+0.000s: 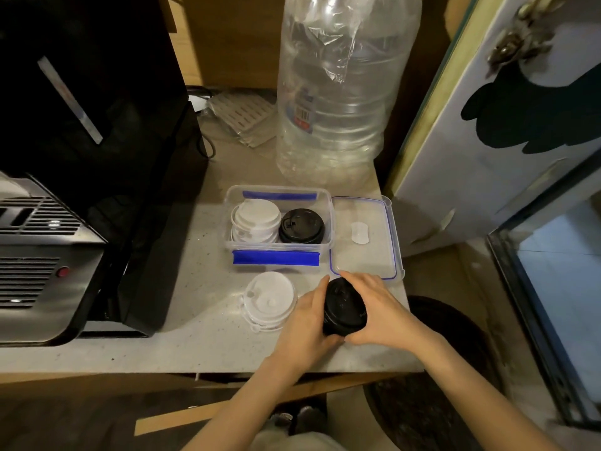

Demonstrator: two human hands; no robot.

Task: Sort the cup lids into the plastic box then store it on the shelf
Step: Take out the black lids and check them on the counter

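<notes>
At the table's near edge, both hands, left and right, clasp a stack of black lids, thumbs over the top, wrists angled inward. Sorting step is underway: the box just behind holds white and black stacks, its cover lying beside. Next move likely needs lifting this stack onto the boxed black lids; white lids wait left.

The plastic box is clear and shiny with blue clips, the black lids are smooth plastic with a soft shine, the white lids look matt, the surface seems like speckled stone, and the machine is brushed metal.
</notes>
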